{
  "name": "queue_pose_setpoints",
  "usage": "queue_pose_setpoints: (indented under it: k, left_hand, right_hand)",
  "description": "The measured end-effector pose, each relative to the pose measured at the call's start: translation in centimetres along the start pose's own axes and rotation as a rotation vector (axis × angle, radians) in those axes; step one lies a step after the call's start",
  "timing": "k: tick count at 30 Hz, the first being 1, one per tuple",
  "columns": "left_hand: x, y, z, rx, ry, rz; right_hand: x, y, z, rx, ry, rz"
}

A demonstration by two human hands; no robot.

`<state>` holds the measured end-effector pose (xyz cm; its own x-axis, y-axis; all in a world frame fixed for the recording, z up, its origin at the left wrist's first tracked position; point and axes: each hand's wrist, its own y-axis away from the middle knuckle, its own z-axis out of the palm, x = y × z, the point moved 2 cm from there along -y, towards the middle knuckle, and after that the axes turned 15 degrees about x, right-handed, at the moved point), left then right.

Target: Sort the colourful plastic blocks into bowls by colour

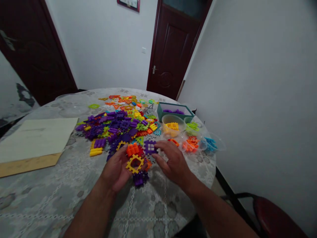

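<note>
My left hand (117,170) is closed around a cluster of interlocking plastic building pieces. In that cluster I see an orange ridged piece (133,149) and a yellow square piece with a large hole (135,164). A dark purple piece (140,178) shows just below them; whether it is joined on, I cannot tell. Between the thumb and fingers of my right hand (172,162) is a purple window-shaped building piece (150,147), close to the right side of the cluster. Behind both hands spreads a big mixed pile of building pieces (119,124), mostly purple.
Right of the pile stand a green box (162,114) with purple pieces and several clear plastic bowls (184,125) holding sorted yellow, green, orange and blue pieces. A cardboard sheet (29,165) with pale paper lies at left on the patterned tablecloth (81,198). A dark red chair (274,215) stands at lower right.
</note>
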<state>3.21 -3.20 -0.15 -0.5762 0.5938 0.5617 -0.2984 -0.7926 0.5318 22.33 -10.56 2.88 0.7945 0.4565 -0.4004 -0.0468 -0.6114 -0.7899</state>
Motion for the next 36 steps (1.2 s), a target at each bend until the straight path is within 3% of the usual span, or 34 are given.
queue_pose_setpoints:
  k: [4,8,13,17,21,25,29,32,36]
  left_hand:
    - [0.0,0.0,-0.2,0.044,-0.051,0.023]
    - [0.0,0.4,0.2,0.081,-0.077,0.009]
    - [0.0,0.4,0.2,0.094,-0.072,0.009]
    - [-0.1,0.2,-0.2,0.057,-0.071,0.013]
    - [-0.1,0.1,-0.6,0.084,-0.043,0.026]
    - [-0.2,-0.1,-0.8,0.086,0.000,0.035]
    - [-0.5,-0.3,-0.9,0.018,0.089,0.027]
    - [-0.6,-0.5,-0.9,-0.020,0.143,0.025]
    - [-0.7,-0.4,-0.7,-0.019,0.160,0.026]
  right_hand:
    - [3.7,-1.3,-3.6,0.013,0.149,0.027]
    - [9.9,-5.9,-5.5,-0.006,0.342,0.019]
    - [17.8,-14.3,-5.1,0.030,0.589,0.059]
    - [19.8,-17.7,-3.8,0.116,0.591,0.078]
    - [15.7,-14.9,-1.5,0.098,0.489,-0.013]
    - [6.4,-7.2,0.7,-0.052,0.205,-0.160]
    - [-1.3,-0.2,2.1,-0.256,0.005,-0.143]
    - [-3.3,2.3,3.6,-0.389,-0.029,-0.145]
    - [-2.8,3.1,5.7,-0.390,0.032,-0.156]
